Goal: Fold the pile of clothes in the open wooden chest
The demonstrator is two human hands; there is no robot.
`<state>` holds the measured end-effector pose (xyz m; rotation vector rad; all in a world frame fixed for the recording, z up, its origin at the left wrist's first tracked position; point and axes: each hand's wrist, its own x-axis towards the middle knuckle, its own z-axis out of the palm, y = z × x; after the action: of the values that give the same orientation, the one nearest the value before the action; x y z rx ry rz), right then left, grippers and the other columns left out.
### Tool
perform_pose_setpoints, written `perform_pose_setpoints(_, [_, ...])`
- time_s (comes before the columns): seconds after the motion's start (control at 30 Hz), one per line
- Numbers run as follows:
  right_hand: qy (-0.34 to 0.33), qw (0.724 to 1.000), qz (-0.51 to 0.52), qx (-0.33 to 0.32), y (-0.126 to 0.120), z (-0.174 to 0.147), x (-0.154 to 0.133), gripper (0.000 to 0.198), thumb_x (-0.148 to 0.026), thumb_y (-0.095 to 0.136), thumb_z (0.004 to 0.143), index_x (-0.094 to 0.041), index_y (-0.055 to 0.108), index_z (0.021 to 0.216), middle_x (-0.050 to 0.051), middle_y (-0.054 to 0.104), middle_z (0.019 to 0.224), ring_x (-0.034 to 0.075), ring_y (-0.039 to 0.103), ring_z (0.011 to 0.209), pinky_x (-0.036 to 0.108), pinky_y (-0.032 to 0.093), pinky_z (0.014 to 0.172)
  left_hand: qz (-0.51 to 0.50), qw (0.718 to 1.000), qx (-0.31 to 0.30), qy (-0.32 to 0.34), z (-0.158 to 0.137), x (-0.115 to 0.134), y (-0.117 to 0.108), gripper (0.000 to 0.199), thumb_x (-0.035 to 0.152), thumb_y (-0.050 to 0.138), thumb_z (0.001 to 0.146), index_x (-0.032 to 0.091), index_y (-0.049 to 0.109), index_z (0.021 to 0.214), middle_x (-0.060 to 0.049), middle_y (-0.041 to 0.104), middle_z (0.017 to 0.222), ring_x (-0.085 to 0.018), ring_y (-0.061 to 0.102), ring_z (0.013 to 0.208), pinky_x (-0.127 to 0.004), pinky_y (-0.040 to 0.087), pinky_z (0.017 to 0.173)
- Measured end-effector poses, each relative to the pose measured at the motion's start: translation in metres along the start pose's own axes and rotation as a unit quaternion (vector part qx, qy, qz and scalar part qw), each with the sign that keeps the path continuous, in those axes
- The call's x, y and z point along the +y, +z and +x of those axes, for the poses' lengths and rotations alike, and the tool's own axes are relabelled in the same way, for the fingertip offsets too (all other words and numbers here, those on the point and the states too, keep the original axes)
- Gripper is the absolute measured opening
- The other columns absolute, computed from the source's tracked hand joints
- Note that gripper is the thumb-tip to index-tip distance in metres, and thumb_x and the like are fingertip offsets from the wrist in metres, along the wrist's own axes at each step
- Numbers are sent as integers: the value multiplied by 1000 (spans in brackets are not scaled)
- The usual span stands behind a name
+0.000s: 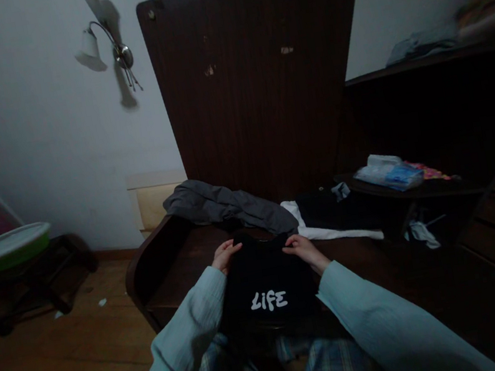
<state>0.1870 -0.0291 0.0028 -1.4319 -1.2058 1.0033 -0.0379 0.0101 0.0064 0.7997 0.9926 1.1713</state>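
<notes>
A dark wooden bench [172, 277] is draped at the back with a gray cloth [242, 209]. Right of the cloth, a black-and-white garment [328, 212] is laid. In front of it, the bench is partly covered by a black shirt [267, 274].

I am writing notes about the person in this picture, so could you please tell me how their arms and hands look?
The left hand and right hand are bare, with no gloves or watch visible. The left sleeve and right sleeve are long, loose, pale blue-green and lightly creased, with no visible print.
</notes>
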Motion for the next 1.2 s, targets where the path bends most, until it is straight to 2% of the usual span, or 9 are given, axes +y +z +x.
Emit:
perform_pose_setpoints(0.1, [9, 1000, 22, -2, 1, 1, -1, 25, -16, 63, 48, -20, 45, 65, -10, 43, 48, 8, 45, 45, 19, 33, 45, 28, 999, 39, 11, 3, -3, 1, 36, 11, 76, 49, 14, 54, 77, 2, 61, 60, -11, 59, 54, -24, 48, 57])
perform_pose_setpoints(0.3, [61, 995, 14, 79, -5, -3, 2, 40, -24, 68, 54, -20, 44, 86, -5, 51, 59, 13, 54, 54, 22, 41, 46, 85, 995, 45, 2, 4, -2, -9, 33, 18, 74, 55, 13, 54, 81, 4, 55, 53, -7, 53, 46, -18, 42, 48])
perform_pose_setpoints(0.47, [67, 997, 16, 36, -12, -9, 9, 34, -21, 64, 60, -21, 46, 89, -4, 54, 61, 11, 55, 55, 21, 43, 48, 103, 994, 35, -3, 8, 0, -12, 30, 22, 66, 65, 11, 57, 92, 6, 52, 49, -6, 49, 42, -17, 39, 45])
perform_pose_setpoints(0.6, [0, 1000, -3, -8, -11, -7, 10, 51, -17, 63, 56, -24, 47, 104, -4, 57, 69, 9, 53, 51, 20, 41, 46, 80, 994, -37, 64, 11, -1, -7, 59, 9, 65, 61, 21, 46, 116, -1, 64, 84, -12, 61, 75, -21, 46, 67])
perform_pose_setpoints(0.7, [-26, 998, -21, -54, -11, -5, 10, 52, -22, 62, 58, -23, 48, 108, -4, 58, 68, 9, 51, 48, 22, 41, 47, 97, 983, -92, 129, 11, -1, -7, 59, 10, 65, 59, 21, 49, 115, -6, 55, 115, -19, 50, 106, -26, 41, 86])
perform_pose_setpoints(0.83, [-28, 998, -33, -43, -13, -8, 10, 55, -24, 62, 57, -18, 46, 109, -2, 58, 72, 8, 49, 46, 23, 42, 49, 171, 973, -89, 125, 4, 2, -11, 69, 18, 68, 61, 21, 40, 124, -9, 40, 131, -22, 36, 120, -27, 34, 94])
perform_pose_setpoints(0.97, [-17, 1000, 1, 16, -19, -18, 15, 58, -27, 65, 54, -18, 41, 106, 0, 55, 85, 8, 52, 50, 24, 45, 51, 228, 968, -68, 82, -14, 3, -22, 81, 30, 67, 65, 21, 23, 132, -11, 42, 127, -19, 50, 105, -26, 41, 84])
perform_pose_setpoints(1.07, [10, 1000, 4, -23, -26, -30, 19, 56, -33, 64, 55, -18, 40, 103, -4, 53, 67, 10, 52, 49, 24, 43, 48, 261, 962, -70, 31, -29, 1, -34, 79, 38, 65, 66, 20, 23, 132, -8, 57, 101, -13, 57, 74, -23, 45, 64])
perform_pose_setpoints(1.2, [-1, 996, 1, -91, -31, -39, 20, 56, -32, 67, 51, -19, 43, 101, -7, 55, 58, 12, 54, 54, 24, 41, 53, 243, 963, -112, 3, -40, -5, -42, 75, 38, 66, 64, 18, 31, 128, 0, 58, 72, -9, 52, 56, -19, 38, 50])
